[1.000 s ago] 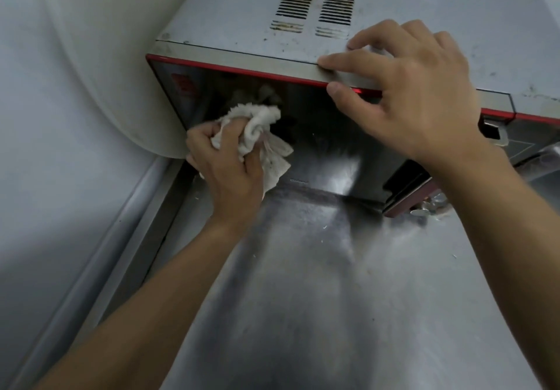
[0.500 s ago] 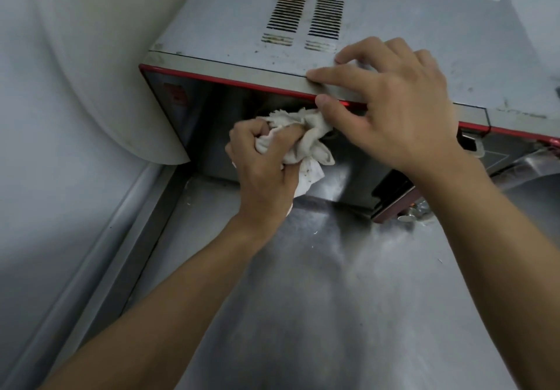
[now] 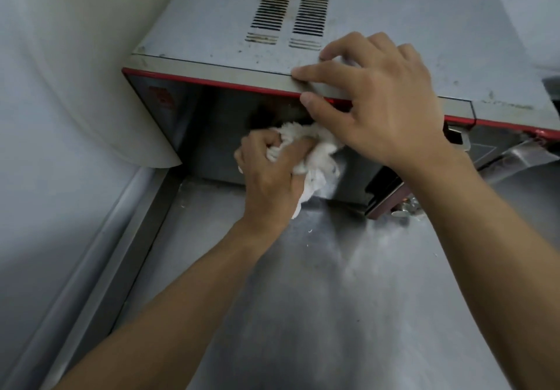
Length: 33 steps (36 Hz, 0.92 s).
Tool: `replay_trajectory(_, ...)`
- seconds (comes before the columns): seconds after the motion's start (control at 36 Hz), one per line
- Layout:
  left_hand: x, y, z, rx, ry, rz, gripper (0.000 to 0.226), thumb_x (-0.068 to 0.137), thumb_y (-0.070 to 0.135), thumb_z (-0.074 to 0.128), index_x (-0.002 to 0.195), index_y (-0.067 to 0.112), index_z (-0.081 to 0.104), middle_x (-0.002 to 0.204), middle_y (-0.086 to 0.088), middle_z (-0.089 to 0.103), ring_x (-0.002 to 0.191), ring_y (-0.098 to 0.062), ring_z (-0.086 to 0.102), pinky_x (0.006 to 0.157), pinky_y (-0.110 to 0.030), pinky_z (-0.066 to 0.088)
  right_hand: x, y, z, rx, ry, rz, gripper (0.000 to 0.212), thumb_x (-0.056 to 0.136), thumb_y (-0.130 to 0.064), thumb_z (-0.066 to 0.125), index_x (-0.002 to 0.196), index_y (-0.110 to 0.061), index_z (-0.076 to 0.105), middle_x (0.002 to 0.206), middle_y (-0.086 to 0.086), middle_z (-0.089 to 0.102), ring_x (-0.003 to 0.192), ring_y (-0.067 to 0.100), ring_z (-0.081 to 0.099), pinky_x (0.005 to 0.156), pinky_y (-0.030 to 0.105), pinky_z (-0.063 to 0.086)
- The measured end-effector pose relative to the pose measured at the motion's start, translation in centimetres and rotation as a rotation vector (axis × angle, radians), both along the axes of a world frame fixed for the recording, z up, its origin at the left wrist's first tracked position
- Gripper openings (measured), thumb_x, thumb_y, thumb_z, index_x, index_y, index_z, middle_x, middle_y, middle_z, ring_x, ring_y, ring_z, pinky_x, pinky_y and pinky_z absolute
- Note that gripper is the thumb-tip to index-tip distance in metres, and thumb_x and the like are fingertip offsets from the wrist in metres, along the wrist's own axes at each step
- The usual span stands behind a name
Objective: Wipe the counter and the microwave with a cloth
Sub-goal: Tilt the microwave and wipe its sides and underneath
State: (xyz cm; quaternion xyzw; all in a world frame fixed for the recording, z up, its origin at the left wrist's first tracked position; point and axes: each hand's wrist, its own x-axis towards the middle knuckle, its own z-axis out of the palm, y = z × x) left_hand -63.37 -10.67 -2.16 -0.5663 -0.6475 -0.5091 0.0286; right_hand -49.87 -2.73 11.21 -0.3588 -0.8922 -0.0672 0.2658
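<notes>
Steel counter [image 3: 333, 314] smeared, meeting grey wall [image 3: 45, 147] left of the fingers. Microwave [image 3: 212, 32] top speckled, vents [image 3: 288, 16] grimy. Left hand [image 3: 269, 177] fingers curled round cloth [image 3: 321, 156], against microwave front. Right hand [image 3: 385, 110] fingers spread over top edge.

Your picture is dim and cool, with soft, even light. Below your right hand [image 3: 385, 110] the counter [image 3: 303, 314] carries a pale glare streak. The microwave front [image 3: 206, 135] above your left hand [image 3: 269, 177] sits in darkness (detail soft). Straight lines bow at the edges.
</notes>
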Motion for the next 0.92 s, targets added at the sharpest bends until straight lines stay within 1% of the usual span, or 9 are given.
replay_trajectory(0.17, -0.9, -1.6, -3.1, -0.151, 0.186, -0.143, 0.030, 0.091, 0.032, 0.054, 0.111, 0.029, 0.076, 0.116, 0.004, 0.038, 0.107, -0.025, 0.040, 0.086, -0.049, 0.047, 0.0, 0.0, 0.0, 0.008, -0.003, 0.008, 0.043, 0.103, -0.058, 0.043, 0.134, -0.038, 0.066, 0.127, -0.003, 0.062, 0.112, 0.024, 0.055, 0.087, 0.041, 0.037)
replay_trajectory(0.25, -0.3, -1.2, -0.5, -0.095, 0.101, -0.030, 0.017, 0.095, 0.044, 0.064, 0.105, 0.033, 0.071, 0.114, 0.017, 0.039, 0.109, -0.013, 0.033, 0.088, -0.050, 0.050, -0.1, 0.0, 0.0, 0.017, -0.007, 0.011, 0.043, 0.103, -0.059, 0.042, 0.134, -0.040, 0.066, 0.126, -0.005, 0.062, 0.111, 0.024, 0.056, 0.086, 0.042, 0.037)
replay_trajectory(0.33, -0.1, -0.6, 1.6, 0.044, 0.118, 0.011, 0.026, 0.104, 0.052, 0.052, 0.106, 0.034, 0.071, 0.112, 0.006, 0.037, 0.105, -0.011, 0.035, 0.085, -0.052, 0.045, -0.1, -0.1, 0.0, 0.018, 0.007, 0.003, 0.042, 0.103, -0.059, 0.043, 0.133, -0.041, 0.067, 0.125, -0.005, 0.063, 0.111, 0.023, 0.056, 0.086, 0.041, 0.037)
replay_trajectory(0.39, -0.4, -0.3, 0.7, 0.023, 0.123, -0.021, 0.013, 0.103, 0.043, 0.058, 0.113, 0.037, 0.064, 0.112, 0.004, 0.037, 0.104, -0.019, 0.041, 0.086, -0.052, 0.043, -0.2, -0.2, 0.0, 0.016, 0.007, -0.002, 0.042, 0.103, -0.059, 0.043, 0.132, -0.041, 0.067, 0.125, -0.006, 0.063, 0.110, 0.022, 0.056, 0.086, 0.041, 0.037)
replay_trajectory(0.5, -0.5, -1.3, -1.9, -0.131, 0.084, -0.097, 0.029, 0.090, 0.025, 0.060, 0.115, 0.034, 0.072, 0.114, 0.002, 0.041, 0.106, -0.020, 0.042, 0.091, -0.051, 0.043, -0.1, -0.2, 0.1, 0.015, -0.012, 0.002, 0.043, 0.103, -0.058, 0.043, 0.133, -0.039, 0.066, 0.126, -0.004, 0.063, 0.110, 0.022, 0.056, 0.086, 0.040, 0.037)
replay_trajectory(0.67, 0.2, -2.2, -1.1, -0.246, -0.157, -0.138, 0.014, 0.096, 0.035, 0.070, 0.110, 0.034, 0.069, 0.111, 0.008, 0.051, 0.103, -0.015, 0.055, 0.092, -0.046, 0.052, 0.2, -0.8, -0.4, 0.052, 0.121, 0.039, 0.039, 0.103, -0.044, 0.053, 0.133, -0.025, 0.068, 0.132, 0.005, 0.063, 0.115, 0.025, 0.059, 0.090, 0.039, 0.040)
replay_trajectory(0.78, 0.7, -3.6, 1.7, -0.237, -0.408, -0.202, 0.018, 0.096, 0.028, 0.074, 0.109, 0.038, 0.066, 0.110, 0.009, 0.055, 0.102, -0.004, 0.062, 0.086, -0.011, 0.047, 1.5, -5.2, -3.3, 0.131, 0.428, 0.095, 0.025, 0.099, -0.015, 0.062, 0.118, -0.004, 0.074, 0.124, 0.022, 0.063, 0.115, 0.032, 0.059, 0.094, 0.049, 0.046)
replay_trajectory(0.86, 0.7, -4.7, 3.3, -0.201, -0.559, -0.274, 0.018, 0.102, 0.029, 0.068, 0.113, 0.043, 0.063, 0.117, 0.003, 0.061, 0.109, -0.013, 0.066, 0.089, -0.024, 0.055, 2.3, -10.1, -7.1, -0.033, 0.487, 0.088, 0.034, 0.099, -0.027, 0.062, 0.128, -0.010, 0.065, 0.128, 0.025, 0.055, 0.116, 0.034, 0.055, 0.090, 0.054, 0.048)
replay_trajectory(0.92, 1.0, -5.1, 4.3, -0.182, -0.612, -0.299, 0.016, 0.102, 0.033, 0.066, 0.115, 0.041, 0.062, 0.118, 0.002, 0.066, 0.111, -0.021, 0.068, 0.090, -0.035, 0.058, 2.6, -12.5, -8.7, -0.302, 0.532, 0.034, 0.062, 0.094, -0.050, 0.064, 0.145, -0.020, 0.045, 0.141, 0.018, 0.042, 0.129, 0.030, 0.049, 0.098, 0.050, 0.049)
